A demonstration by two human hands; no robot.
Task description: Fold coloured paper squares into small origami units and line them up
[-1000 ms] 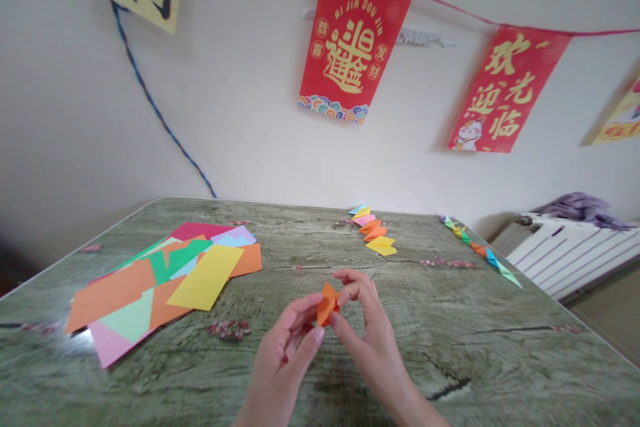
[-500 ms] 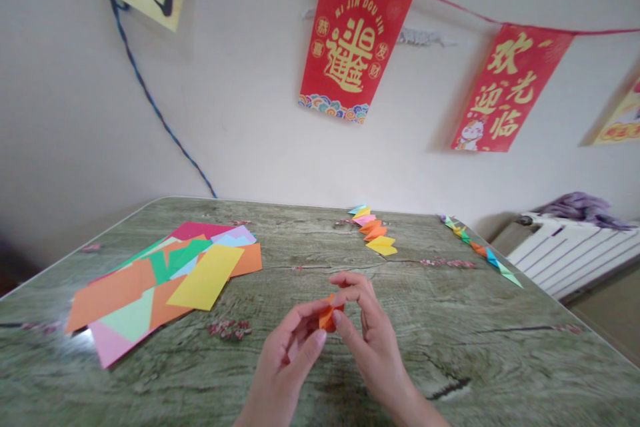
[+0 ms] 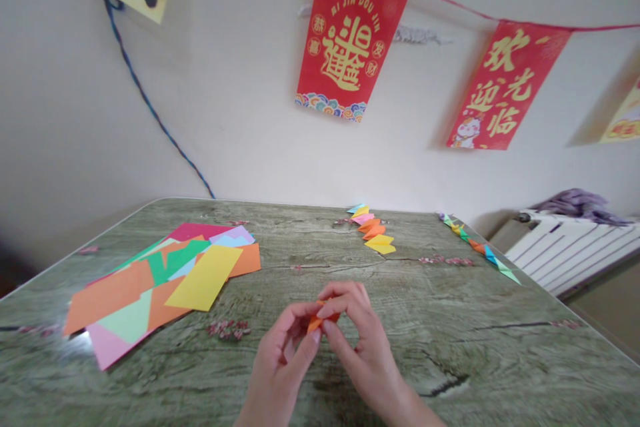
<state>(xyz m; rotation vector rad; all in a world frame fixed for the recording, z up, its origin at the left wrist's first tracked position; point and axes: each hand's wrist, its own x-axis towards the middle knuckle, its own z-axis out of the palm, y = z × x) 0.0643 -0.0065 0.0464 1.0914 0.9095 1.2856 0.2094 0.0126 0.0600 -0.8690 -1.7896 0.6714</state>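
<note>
A small folded orange paper point(image 3: 320, 319) is pinched between both hands just above the green wood-grain table point(image 3: 450, 320). My left hand point(image 3: 283, 360) grips it from the left with thumb and fingers closed. My right hand point(image 3: 360, 347) closes over it from the right and top, hiding most of the paper. Only an orange sliver shows between the fingertips.
A loose pile of coloured paper sheets point(image 3: 165, 280) lies at the left. A row of folded paper pieces point(image 3: 373, 230) sits at the far middle, and another row point(image 3: 480, 250) runs along the right edge. A white radiator point(image 3: 575, 250) stands beyond. Red banners hang on the wall.
Both hands have lowered toward the table and closed tighter on the orange paper, which stood up in view before and is now mostly covered.
</note>
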